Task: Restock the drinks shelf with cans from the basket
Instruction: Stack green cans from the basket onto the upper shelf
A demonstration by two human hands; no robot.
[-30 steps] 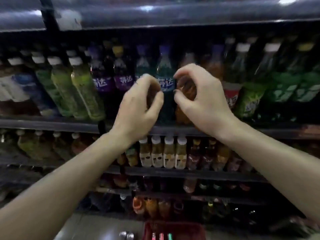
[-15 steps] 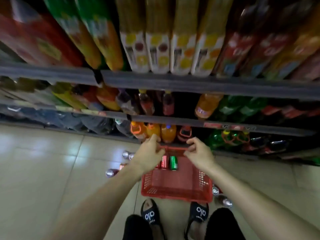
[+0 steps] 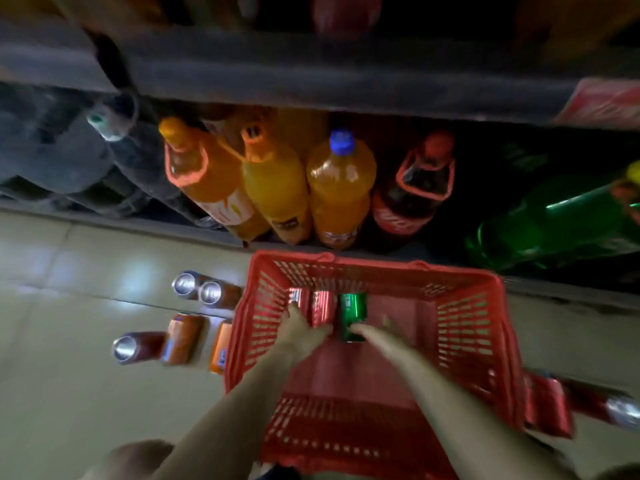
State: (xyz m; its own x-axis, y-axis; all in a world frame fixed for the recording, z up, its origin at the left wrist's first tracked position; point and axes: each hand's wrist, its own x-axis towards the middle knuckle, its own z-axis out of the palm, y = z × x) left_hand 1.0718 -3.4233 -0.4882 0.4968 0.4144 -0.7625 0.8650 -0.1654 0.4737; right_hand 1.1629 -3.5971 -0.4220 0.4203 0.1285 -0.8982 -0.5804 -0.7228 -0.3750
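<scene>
A red plastic basket (image 3: pixel 478 327) stands on the tiled floor in front of the bottom shelf. At its far left end lie two red cans (image 3: pixel 323 306) and a green can (image 3: pixel 353 310), side by side. My left hand (image 3: pixel 301 329) reaches into the basket and rests on the red cans with its fingers stretched out. My right hand (image 3: pixel 372 336) also reaches in, its fingertips at the near end of the green can. Both hands are blurred by motion.
Several cans (image 3: pixel 181 337) lie on the floor left of the basket, and red cans (image 3: pixel 550 407) lie at its right. Large orange bottles (image 3: pixel 341 188), a cola bottle (image 3: pixel 412 195) and green bottles (image 3: pixel 554 216) fill the bottom shelf just behind the basket.
My view dropped from the upper shelves down to the floor. Both hands came down from the bottles at shelf height and went into the basket onto the cans.
</scene>
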